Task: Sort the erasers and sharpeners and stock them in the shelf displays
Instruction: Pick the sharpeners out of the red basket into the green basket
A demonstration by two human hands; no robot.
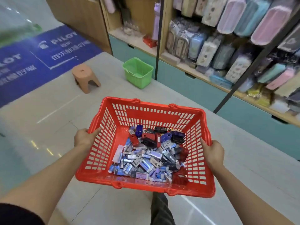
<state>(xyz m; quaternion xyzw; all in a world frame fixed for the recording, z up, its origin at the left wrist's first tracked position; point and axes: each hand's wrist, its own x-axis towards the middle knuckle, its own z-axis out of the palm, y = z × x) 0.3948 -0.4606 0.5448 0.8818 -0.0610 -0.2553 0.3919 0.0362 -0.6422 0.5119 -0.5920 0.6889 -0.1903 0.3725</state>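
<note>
Both hands carry the red slotted plastic basket [146,114]: left hand [84,138] and right hand [212,151] each have a grip clenched on a side rim, erasers and sharpeners [149,153] heaped inside.

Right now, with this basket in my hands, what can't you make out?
Head view: lower erasers and sharpeners in the red basket, buried under the top layer.
Wrapper print: too small, blurred.
Fingers of the left hand and right hand: mostly hidden behind the basket's rim.
Pencil cases at right: cut off by the frame edge.
</note>
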